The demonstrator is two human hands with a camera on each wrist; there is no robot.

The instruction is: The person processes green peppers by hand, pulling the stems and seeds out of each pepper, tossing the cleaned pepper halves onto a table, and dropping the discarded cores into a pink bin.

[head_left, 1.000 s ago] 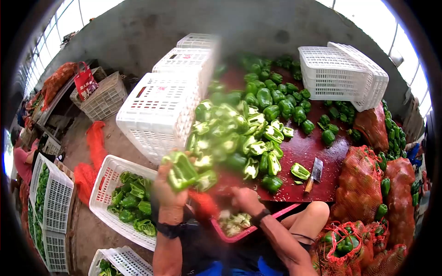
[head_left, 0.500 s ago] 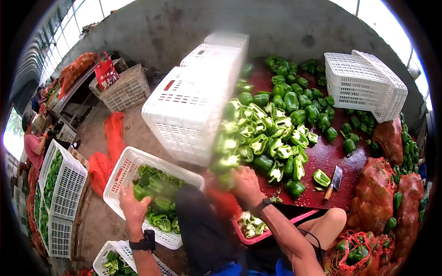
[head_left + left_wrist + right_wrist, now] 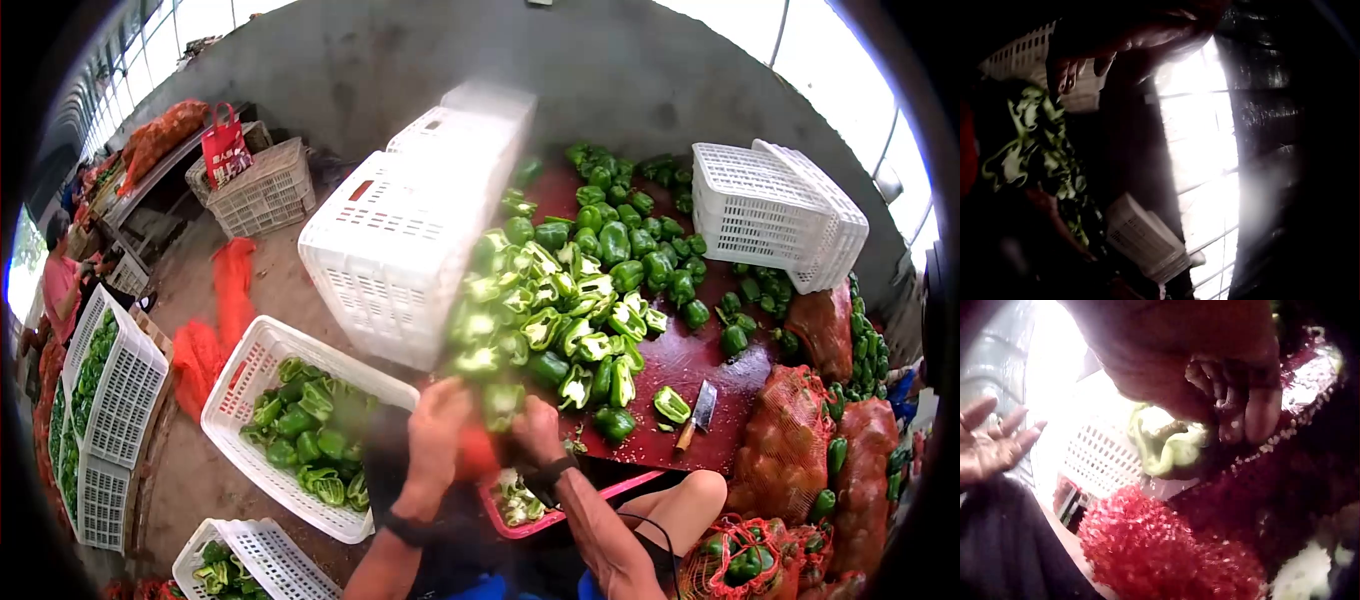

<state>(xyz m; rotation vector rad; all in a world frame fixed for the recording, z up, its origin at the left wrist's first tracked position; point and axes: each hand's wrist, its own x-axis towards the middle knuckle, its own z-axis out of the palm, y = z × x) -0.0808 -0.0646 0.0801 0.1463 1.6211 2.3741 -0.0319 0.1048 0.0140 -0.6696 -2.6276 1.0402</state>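
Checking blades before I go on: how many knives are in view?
1: the knife lies on the red tabletop, beside a cut pepper near the front edge. Others could be hidden under the pepper pile.

Red bag (image 3: pixel 226 157) has white characters on it, but they're too small to make out, sorry.
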